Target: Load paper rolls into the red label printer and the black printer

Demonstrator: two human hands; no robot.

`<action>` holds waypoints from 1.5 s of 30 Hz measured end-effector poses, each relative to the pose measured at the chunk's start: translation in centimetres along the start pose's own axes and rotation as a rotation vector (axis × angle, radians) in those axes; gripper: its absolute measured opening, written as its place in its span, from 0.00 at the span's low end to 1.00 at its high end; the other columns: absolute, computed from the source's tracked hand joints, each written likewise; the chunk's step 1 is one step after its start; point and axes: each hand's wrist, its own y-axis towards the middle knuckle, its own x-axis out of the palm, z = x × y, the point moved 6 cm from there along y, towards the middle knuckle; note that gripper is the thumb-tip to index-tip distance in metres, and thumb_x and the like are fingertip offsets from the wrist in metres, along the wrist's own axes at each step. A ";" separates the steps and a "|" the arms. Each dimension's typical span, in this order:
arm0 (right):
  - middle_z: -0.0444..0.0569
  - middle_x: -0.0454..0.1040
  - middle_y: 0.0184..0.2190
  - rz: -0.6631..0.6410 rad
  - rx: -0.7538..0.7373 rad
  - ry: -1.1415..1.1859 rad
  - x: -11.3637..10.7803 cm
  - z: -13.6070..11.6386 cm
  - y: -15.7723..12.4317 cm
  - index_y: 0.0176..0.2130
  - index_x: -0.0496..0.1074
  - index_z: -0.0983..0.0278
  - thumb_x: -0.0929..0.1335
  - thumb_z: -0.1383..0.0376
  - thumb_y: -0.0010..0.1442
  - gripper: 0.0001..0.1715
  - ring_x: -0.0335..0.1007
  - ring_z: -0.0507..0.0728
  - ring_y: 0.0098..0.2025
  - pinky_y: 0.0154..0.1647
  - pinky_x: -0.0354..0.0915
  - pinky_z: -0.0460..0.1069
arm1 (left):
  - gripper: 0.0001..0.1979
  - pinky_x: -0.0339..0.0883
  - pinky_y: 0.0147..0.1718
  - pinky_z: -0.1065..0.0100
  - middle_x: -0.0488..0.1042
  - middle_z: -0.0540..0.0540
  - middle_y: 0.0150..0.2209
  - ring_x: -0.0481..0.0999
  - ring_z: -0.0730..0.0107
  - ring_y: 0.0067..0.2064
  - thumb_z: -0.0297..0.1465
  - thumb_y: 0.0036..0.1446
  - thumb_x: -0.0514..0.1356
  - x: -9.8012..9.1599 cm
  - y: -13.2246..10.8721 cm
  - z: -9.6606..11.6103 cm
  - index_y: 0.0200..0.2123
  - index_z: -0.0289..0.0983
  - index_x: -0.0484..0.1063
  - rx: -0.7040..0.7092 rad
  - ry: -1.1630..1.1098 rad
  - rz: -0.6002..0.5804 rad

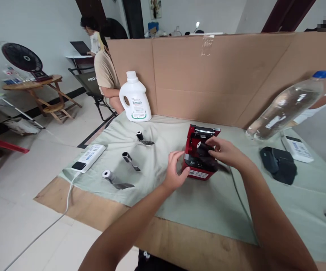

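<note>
A small red printer [198,174] stands on the cloth with its lid up and its red inside showing. My right hand [226,152] pinches a dark paper roll [201,147] with a white core over the opening. The roll's loose dark tail, smeared by motion, hangs across the printer's front. My left hand [176,171] is at the printer's left front corner, thumb and fingers apart; whether it presses on the case is hard to tell. Left of it lie a black roll [139,135], a second dark roll [127,157] and a paler roll [107,175], each with a loose tail.
A white detergent jug [136,101] stands by the cardboard screen [197,82]. A power strip [89,157] lies at left. Rightward are a large bottle [288,105], a black device [278,165], a white box [297,148] and a cable [240,199]. A person [106,71] sits behind.
</note>
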 end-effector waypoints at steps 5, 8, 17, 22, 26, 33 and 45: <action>0.51 0.80 0.48 0.025 -0.019 -0.337 2.5 -1.0 1.1 0.50 0.74 0.61 0.64 0.71 0.59 0.20 0.76 0.60 0.47 0.46 0.66 0.49 | 0.24 0.61 0.62 0.47 0.70 0.38 0.60 0.67 0.50 0.61 0.35 0.58 0.61 1.0 -0.2 1.6 0.59 0.44 0.72 0.250 0.258 -0.165; 0.53 0.81 0.50 -0.002 0.016 -0.441 3.5 -1.2 1.8 0.51 0.75 0.62 0.64 0.73 0.58 0.22 0.75 0.61 0.51 0.48 0.64 0.49 | 0.20 0.62 0.61 0.49 0.75 0.42 0.58 0.67 0.52 0.62 0.29 0.60 0.58 1.4 -0.3 1.8 0.54 0.45 0.77 0.323 0.336 -0.201; 0.49 0.82 0.36 0.077 -0.016 -0.220 -0.2 -1.7 0.4 0.36 0.80 0.62 0.63 0.61 0.66 0.17 0.75 0.59 0.39 0.42 0.65 0.51 | 0.26 0.64 0.60 0.51 0.78 0.45 0.57 0.67 0.57 0.62 0.20 0.62 0.51 1.6 -0.6 1.8 0.56 0.45 0.77 0.377 0.434 -0.192; 0.56 0.79 0.50 0.564 -0.062 -0.052 -4.1 -0.9 -0.2 0.53 0.76 0.64 0.62 0.59 0.67 0.22 0.73 0.60 0.43 0.44 0.67 0.54 | 0.25 0.64 0.59 0.53 0.80 0.47 0.54 0.68 0.59 0.60 0.21 0.65 0.49 1.4 -0.7 1.8 0.55 0.45 0.78 0.415 0.405 -0.210; 0.53 0.78 0.44 0.469 -0.147 0.113 -2.9 0.1 0.7 0.42 0.78 0.62 0.64 0.60 0.64 0.15 0.72 0.58 0.40 0.41 0.67 0.53 | 0.23 0.65 0.57 0.55 0.82 0.48 0.52 0.70 0.61 0.58 0.22 0.67 0.49 1.2 -0.8 2.1 0.55 0.45 0.78 0.475 0.442 -0.221; 0.49 0.78 0.38 0.171 -0.065 0.443 1.2 3.4 -1.7 0.39 0.80 0.59 0.73 0.52 0.59 0.14 0.71 0.59 0.38 0.43 0.68 0.55 | 0.20 0.64 0.56 0.59 0.82 0.48 0.50 0.73 0.63 0.54 0.24 0.66 0.53 1.3 -1.2 3.0 0.53 0.47 0.77 0.616 0.544 -0.203; 0.43 0.59 0.72 0.299 -0.044 0.821 6.5 7.1 -1.7 0.70 0.60 0.49 0.69 0.56 0.64 0.38 0.52 0.63 0.74 0.75 0.52 0.61 | 0.39 0.59 0.65 0.49 0.76 0.39 0.58 0.71 0.50 0.62 0.40 0.58 0.61 0.9 1.3 0.8 0.71 0.39 0.56 0.260 0.571 -0.207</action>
